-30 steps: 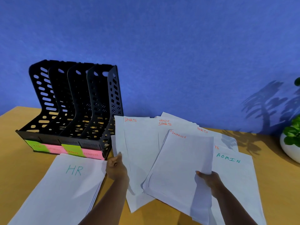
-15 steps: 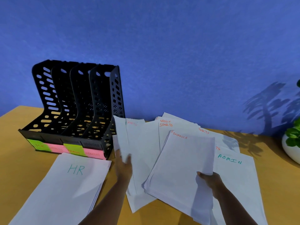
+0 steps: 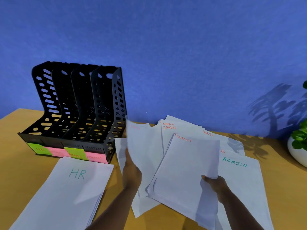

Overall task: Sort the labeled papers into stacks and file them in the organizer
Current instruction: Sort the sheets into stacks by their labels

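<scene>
A: Nearest me, my right hand (image 3: 214, 185) pinches the FINANCE stack (image 3: 186, 166) at its lower corner.

B: And the left?

A: My left hand (image 3: 131, 173) has lifted the SPORTS sheet (image 3: 142, 146), pinched and tilting up beyond its fingers since a second ago. Sorting continues; organizer (image 3: 74, 110), far left, holds nothing.

left hand (image 3: 131, 173) – grips sheet (image 3: 144, 146) | right hand (image 3: 214, 183) – holds FINANCE stack (image 3: 186, 166)

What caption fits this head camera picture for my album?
Left hand lifts a sheet while right hand holds the FINANCE stack beside the black organizer.
</scene>
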The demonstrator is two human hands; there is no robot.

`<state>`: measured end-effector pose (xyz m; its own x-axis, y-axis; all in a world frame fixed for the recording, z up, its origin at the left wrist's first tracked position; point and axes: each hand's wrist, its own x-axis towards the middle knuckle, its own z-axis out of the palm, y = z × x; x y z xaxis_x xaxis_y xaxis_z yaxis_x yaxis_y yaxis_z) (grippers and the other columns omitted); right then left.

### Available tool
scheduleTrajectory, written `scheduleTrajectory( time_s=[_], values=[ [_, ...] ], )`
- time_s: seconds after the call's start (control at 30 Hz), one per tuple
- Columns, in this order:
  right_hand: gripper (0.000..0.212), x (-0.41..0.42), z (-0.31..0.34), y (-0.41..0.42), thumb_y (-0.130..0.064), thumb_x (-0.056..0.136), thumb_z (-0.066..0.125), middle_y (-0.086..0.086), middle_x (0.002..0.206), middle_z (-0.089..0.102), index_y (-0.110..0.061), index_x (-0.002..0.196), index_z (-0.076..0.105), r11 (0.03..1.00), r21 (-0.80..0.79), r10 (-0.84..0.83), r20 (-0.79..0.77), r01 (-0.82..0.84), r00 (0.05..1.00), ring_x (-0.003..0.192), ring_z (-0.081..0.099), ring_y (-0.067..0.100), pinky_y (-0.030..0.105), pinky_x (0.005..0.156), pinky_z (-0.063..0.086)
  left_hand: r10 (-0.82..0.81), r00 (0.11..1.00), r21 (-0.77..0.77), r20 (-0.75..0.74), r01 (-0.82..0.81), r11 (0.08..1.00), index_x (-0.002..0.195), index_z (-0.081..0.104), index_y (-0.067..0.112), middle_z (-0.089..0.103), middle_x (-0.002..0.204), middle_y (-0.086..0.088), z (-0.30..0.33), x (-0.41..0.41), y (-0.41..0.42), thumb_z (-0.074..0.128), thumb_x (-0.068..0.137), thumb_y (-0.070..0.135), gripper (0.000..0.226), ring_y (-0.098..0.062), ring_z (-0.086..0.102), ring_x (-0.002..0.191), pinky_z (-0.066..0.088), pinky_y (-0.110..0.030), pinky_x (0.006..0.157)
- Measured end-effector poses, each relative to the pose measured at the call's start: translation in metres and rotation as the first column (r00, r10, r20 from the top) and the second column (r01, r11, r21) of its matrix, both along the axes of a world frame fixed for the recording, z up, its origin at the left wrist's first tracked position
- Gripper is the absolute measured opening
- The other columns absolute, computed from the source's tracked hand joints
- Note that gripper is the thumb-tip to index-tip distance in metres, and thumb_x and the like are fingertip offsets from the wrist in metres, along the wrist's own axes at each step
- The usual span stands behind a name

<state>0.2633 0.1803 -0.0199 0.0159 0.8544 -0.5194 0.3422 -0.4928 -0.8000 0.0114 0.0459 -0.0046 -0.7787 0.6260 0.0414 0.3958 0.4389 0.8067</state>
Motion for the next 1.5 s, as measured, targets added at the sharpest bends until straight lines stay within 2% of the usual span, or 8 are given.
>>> scheduleTrajectory(
  time_s=[0.07,0.47,0.63,0.8,0.9,1.0,1.27,1.5],
  values=[
    [0.040,-0.001,0.000,0.000,-0.007,0.079,0.072,0.030,0.110,0.063,0.016,0.108,0.059,1.000,-0.002,-0.001,0.005,0.001,1.000,0.087,0.056,0.032,0.041,0.080,0.044,0.156,0.983,0.035,-0.094,-0.154,0.988,0.147,0.016,0.008,0.043,0.140,-0.022,0.004,0.001,-0.001,0.057,0.083,-0.005,0.077,-0.039,0.054,0.117,0.054,-0.046,0.085],
    [0.018,0.002,0.006,0.003,-0.002,0.080,0.070,0.018,0.084,0.061,0.008,0.090,0.059,0.998,-0.055,0.031,-0.072,-0.035,0.997,0.069,0.054,0.028,0.035,0.067,0.044,0.427,0.860,0.062,0.278,-0.460,0.886,0.141,0.022,0.000,0.050,0.131,-0.028,0.011,-0.001,0.029,0.056,0.087,0.001,0.064,-0.047,0.052,0.116,0.048,-0.053,0.091],
    [0.014,0.006,0.007,0.008,-0.001,0.080,0.070,0.014,0.073,0.060,0.002,0.071,0.060,0.995,-0.087,0.038,-0.121,-0.049,0.992,0.060,0.052,0.024,0.031,0.056,0.040,0.101,0.851,0.159,0.516,-0.211,0.964,0.127,0.051,0.009,0.064,0.112,-0.015,0.015,-0.001,0.033,0.040,0.097,0.034,0.040,-0.039,0.062,0.100,0.049,-0.047,0.087],
    [0.016,0.005,0.008,0.010,0.000,0.079,0.070,0.009,0.066,0.059,-0.001,0.066,0.059,0.994,-0.094,0.038,-0.143,-0.052,0.989,0.058,0.052,0.022,0.029,0.052,0.039,0.478,0.870,-0.134,0.119,-0.463,0.876,0.120,0.051,-0.002,0.056,0.121,-0.027,0.002,-0.011,0.017,0.056,0.088,0.013,0.036,-0.047,0.052,0.109,0.046,-0.050,0.088],
    [0.018,0.006,0.009,0.011,-0.002,0.078,0.071,0.008,0.067,0.059,-0.003,0.065,0.059,0.994,-0.092,0.045,-0.127,-0.057,0.991,0.059,0.051,0.022,0.029,0.052,0.039,0.564,0.800,-0.294,0.205,-0.499,0.815,0.122,0.040,-0.006,0.051,0.122,-0.031,0.009,-0.012,0.011,0.066,0.081,0.014,0.053,-0.049,0.049,0.110,0.045,-0.052,0.088],
    [0.018,0.006,0.010,0.011,-0.004,0.078,0.072,0.008,0.067,0.059,-0.004,0.065,0.059,0.993,-0.089,0.064,-0.115,-0.074,0.991,0.060,0.052,0.022,0.029,0.052,0.040,0.494,0.812,-0.237,0.311,-0.437,0.868,0.115,0.050,-0.006,0.060,0.115,-0.029,0.013,-0.020,0.015,0.064,0.084,0.015,0.040,-0.047,0.057,0.105,0.048,-0.048,0.084],
    [0.027,0.006,0.011,0.011,-0.001,0.078,0.071,0.009,0.067,0.058,0.017,0.096,0.062,0.993,-0.092,0.068,-0.105,-0.078,0.992,0.058,0.050,0.023,0.029,0.053,0.039,0.255,0.966,-0.082,-0.047,-0.259,0.963,0.110,0.065,0.004,0.069,0.105,-0.019,0.037,-0.027,0.022,0.049,0.094,0.023,0.030,-0.036,0.061,0.100,0.040,-0.029,0.070],
    [0.015,0.004,0.012,0.010,-0.002,0.078,0.071,0.010,0.070,0.058,0.004,0.082,0.059,0.993,-0.080,0.073,-0.108,-0.082,0.991,0.060,0.049,0.023,0.033,0.059,0.040,0.216,0.963,-0.034,-0.161,-0.224,0.974,0.115,0.062,0.005,0.067,0.111,-0.021,0.063,-0.060,0.007,0.047,0.096,0.021,0.030,-0.038,0.059,0.106,0.046,-0.036,0.081]
  ],
)
